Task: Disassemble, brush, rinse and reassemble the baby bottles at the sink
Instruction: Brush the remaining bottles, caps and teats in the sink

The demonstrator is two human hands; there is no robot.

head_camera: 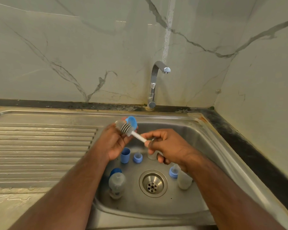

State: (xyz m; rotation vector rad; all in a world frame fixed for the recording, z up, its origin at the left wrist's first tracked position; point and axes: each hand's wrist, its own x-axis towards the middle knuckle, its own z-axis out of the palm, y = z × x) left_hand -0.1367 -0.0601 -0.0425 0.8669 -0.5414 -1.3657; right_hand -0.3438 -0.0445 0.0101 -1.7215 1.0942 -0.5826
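My left hand [114, 143] holds a blue bottle collar [131, 122] above the sink's back left. My right hand [165, 145] grips the white handle of a grey bottle brush [125, 128], whose ribbed head lies against the collar. In the basin stand a blue cap [125, 155], a blue collar with teat [137, 157] and a clear bottle [152, 156] partly behind my right hand. A clear bottle body [116, 184] lies front left with a blue cap [115, 170] behind it. Another bottle [184, 180] with a blue collar and teat [173, 172] lies at the right.
The steel sink [206, 146] has a round drain [153, 183] in the middle. A chrome tap [154, 83] stands at the back with no water running. A ribbed draining board [40, 146] lies to the left, a dark counter edge [248, 146] to the right.
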